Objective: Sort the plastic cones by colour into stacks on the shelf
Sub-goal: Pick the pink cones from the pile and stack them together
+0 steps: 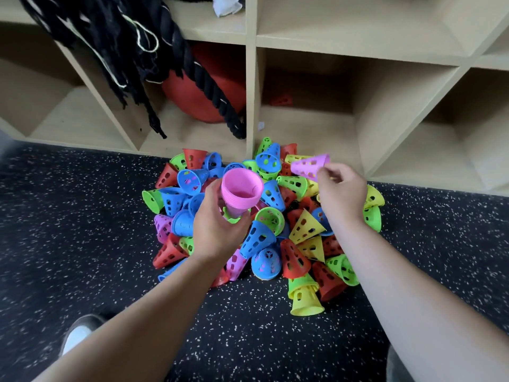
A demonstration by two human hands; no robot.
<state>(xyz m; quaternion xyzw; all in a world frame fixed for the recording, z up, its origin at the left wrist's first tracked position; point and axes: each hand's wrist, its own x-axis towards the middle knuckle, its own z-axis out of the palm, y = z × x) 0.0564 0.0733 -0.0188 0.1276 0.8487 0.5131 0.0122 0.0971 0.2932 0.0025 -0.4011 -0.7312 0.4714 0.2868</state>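
A heap of perforated plastic cones (275, 227) in red, blue, green, yellow and pink lies on the floor in front of the wooden shelf (252, 106). My left hand (217, 227) grips a nested stack of pink cones (239, 191), wide mouth facing up toward me, above the middle of the heap. My right hand (341, 194) pinches a single pink cone (309, 165) by its wide end, held on its side above the heap's far right. One red cone (281, 100) sits deep in the lower middle compartment of the shelf.
Thick black ropes (143, 51) hang over the shelf's left compartments, in front of a large red ball (201, 89). A white cloth (227, 5) lies on an upper shelf. The floor (82, 216) is black speckled rubber. My shoe (80, 333) shows at the lower left.
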